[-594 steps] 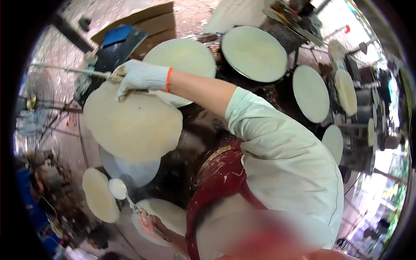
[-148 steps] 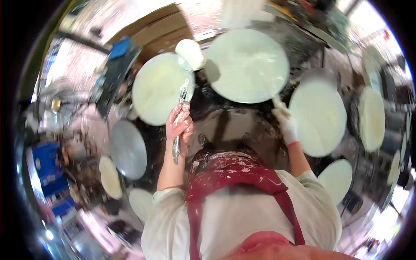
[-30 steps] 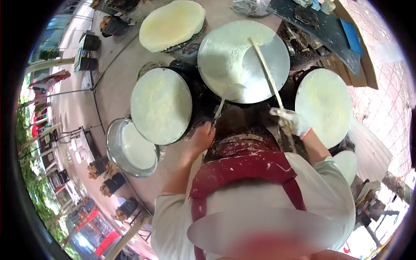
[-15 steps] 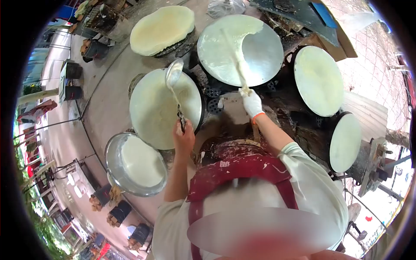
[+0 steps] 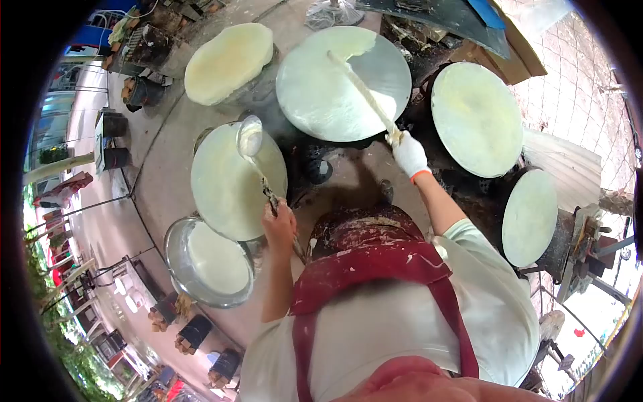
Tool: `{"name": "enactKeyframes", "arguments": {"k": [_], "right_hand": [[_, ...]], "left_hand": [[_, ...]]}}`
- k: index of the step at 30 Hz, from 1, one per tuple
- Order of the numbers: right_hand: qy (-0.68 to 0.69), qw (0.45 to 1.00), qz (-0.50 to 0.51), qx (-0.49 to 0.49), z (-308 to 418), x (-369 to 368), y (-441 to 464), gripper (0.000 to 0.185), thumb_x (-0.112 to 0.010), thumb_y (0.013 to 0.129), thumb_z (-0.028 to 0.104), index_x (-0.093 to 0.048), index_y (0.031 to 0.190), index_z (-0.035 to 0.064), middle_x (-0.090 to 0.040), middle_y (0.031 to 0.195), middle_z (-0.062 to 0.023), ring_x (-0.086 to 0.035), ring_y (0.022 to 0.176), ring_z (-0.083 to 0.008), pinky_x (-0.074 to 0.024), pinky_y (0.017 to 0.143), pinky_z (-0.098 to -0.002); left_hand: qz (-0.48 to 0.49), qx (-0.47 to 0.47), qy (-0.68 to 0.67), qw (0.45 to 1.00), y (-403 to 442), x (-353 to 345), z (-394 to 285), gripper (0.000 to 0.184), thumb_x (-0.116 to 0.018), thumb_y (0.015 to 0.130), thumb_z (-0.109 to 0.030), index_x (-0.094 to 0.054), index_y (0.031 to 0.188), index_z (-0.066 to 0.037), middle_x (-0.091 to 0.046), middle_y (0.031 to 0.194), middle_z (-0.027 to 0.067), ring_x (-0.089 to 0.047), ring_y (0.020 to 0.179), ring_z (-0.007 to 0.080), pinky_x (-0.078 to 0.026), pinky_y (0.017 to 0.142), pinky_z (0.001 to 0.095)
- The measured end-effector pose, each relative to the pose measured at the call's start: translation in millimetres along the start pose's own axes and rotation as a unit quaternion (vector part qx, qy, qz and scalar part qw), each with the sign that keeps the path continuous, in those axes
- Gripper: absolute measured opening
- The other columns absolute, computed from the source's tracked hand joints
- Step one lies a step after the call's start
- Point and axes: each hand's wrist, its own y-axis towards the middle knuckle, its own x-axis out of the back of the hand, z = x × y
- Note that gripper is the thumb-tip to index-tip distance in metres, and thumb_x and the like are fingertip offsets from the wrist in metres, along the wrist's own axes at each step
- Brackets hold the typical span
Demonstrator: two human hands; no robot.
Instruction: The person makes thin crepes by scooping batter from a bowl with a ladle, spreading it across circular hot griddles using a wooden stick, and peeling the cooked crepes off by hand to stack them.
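My left hand (image 5: 280,224) is bare and wrapped round the handle of a metal ladle (image 5: 250,137), whose bowl hangs over a round griddle (image 5: 228,194) covered with pale batter. In a white glove, my right hand (image 5: 408,155) grips a long batter-coated stick (image 5: 362,87). The stick lies across the large central griddle (image 5: 315,100). Batter coats the left and lower parts of that griddle, while bare metal shows at its upper right. A metal basin (image 5: 181,268) of white batter (image 5: 218,258) stands below the left griddle.
A pale sheet (image 5: 229,63) covers a round surface at the upper left. Two batter-covered griddles (image 5: 477,120) (image 5: 530,218) stand on the right. Cardboard (image 5: 522,50) and a dark board (image 5: 455,23) are at the top right. Black buckets (image 5: 194,331) stand at the lower left.
Since half a second ago, the stick has swung from near upright to a slant and the batter reaches further along the griddle's lower right. The ladle stays over the left griddle. The view has shifted slightly.
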Motion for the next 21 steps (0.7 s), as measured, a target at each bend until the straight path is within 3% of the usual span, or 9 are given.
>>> {"name": "enactKeyframes", "arguments": {"k": [4,5,7,9,13,17,19,21], "right_hand": [[0.138,0.989,0.048,0.035,-13,12,21,0.041,-0.044,0.095,0.038,-0.057,0.099,-0.001,-0.064,0.087,-0.0299,-0.063,0.086,-0.0447,-0.0495,0.075,-0.053],[0.124,0.986,0.035,0.102,-11,12,9,0.041,-0.045,0.094,0.036,-0.056,0.11,0.0003,-0.065,0.089,-0.0284,-0.064,0.088,-0.0439,-0.0496,0.077,-0.0525],[-0.059,0.977,0.17,0.117,-16,27,-12,0.04,-0.045,0.095,0.035,-0.053,0.114,0.0013,-0.065,0.088,-0.0278,-0.065,0.087,-0.0428,-0.0499,0.077,-0.052],[-0.057,0.984,0.128,0.106,-33,38,-8,0.031,-0.044,0.095,0.033,-0.051,0.099,0.0027,-0.065,0.08,-0.0271,-0.065,0.075,-0.0426,-0.0507,0.07,-0.0527],[-0.056,0.996,0.021,0.063,-42,70,52,0.035,-0.045,0.096,0.033,-0.053,0.098,-0.0007,-0.065,0.08,-0.0276,-0.065,0.076,-0.0439,-0.0506,0.069,-0.0529],[0.013,0.994,-0.001,0.105,-52,48,82,0.038,-0.046,0.094,0.034,-0.056,0.096,-0.0028,-0.065,0.082,-0.0279,-0.064,0.08,-0.0452,-0.0512,0.072,-0.0521],[-0.068,0.963,0.089,0.245,-66,32,57,0.039,-0.051,0.093,0.036,-0.054,0.118,0.006,-0.063,0.086,-0.0298,-0.064,0.081,-0.043,-0.0489,0.068,-0.0528],[-0.039,0.981,0.125,0.143,-63,52,20,0.057,-0.044,0.096,0.039,-0.04,0.136,-0.0011,-0.064,0.073,-0.0267,-0.065,0.068,-0.0411,-0.0499,0.059,-0.052]], "left_hand": [[-0.01,-0.001,-0.004,1.0,-2,-30,-3,0.013,-0.047,0.097,-0.01,-0.052,0.087,-0.003,-0.041,0.054,-0.0002,-0.036,0.038,0.0082,-0.027,0.035,0.0249],[-0.025,0.008,-0.002,1.0,-9,-43,-11,0.013,-0.047,0.097,-0.01,-0.052,0.086,-0.003,-0.039,0.055,-0.0011,-0.033,0.038,0.0076,-0.026,0.036,0.0247],[-0.041,0.013,0.005,0.999,-14,-58,-16,0.013,-0.048,0.097,-0.009,-0.052,0.086,-0.003,-0.038,0.056,-0.0018,-0.031,0.039,0.0069,-0.025,0.037,0.0243],[-0.041,0.008,0.018,0.999,-17,-67,-13,0.013,-0.049,0.096,-0.01,-0.052,0.086,-0.003,-0.038,0.057,-0.0018,-0.031,0.04,0.0068,-0.026,0.037,0.024],[-0.07,0.032,-0.005,0.997,-22,-87,-14,0.012,-0.051,0.096,-0.01,-0.052,0.086,-0.004,-0.037,0.057,-0.0022,-0.032,0.04,0.0068,-0.025,0.037,0.0235],[-0.069,0.06,0.024,0.995,-19,-105,-23,0.016,-0.053,0.095,-0.011,-0.049,0.081,-0.006,-0.037,0.057,-0.0024,-0.032,0.04,0.0073,-0.024,0.037,0.0239],[-0.06,0.063,0.033,0.996,-15,-110,-25,0.018,-0.053,0.095,-0.012,-0.048,0.078,-0.006,-0.037,0.057,-0.0022,-0.033,0.04,0.0076,-0.024,0.037,0.0242],[-0.056,0.054,0.041,0.996,-11,-116,-29,0.021,-0.053,0.095,-0.011,-0.045,0.076,-0.007,-0.036,0.056,-0.0023,-0.032,0.039,0.008,-0.024,0.037,0.0246]]}}
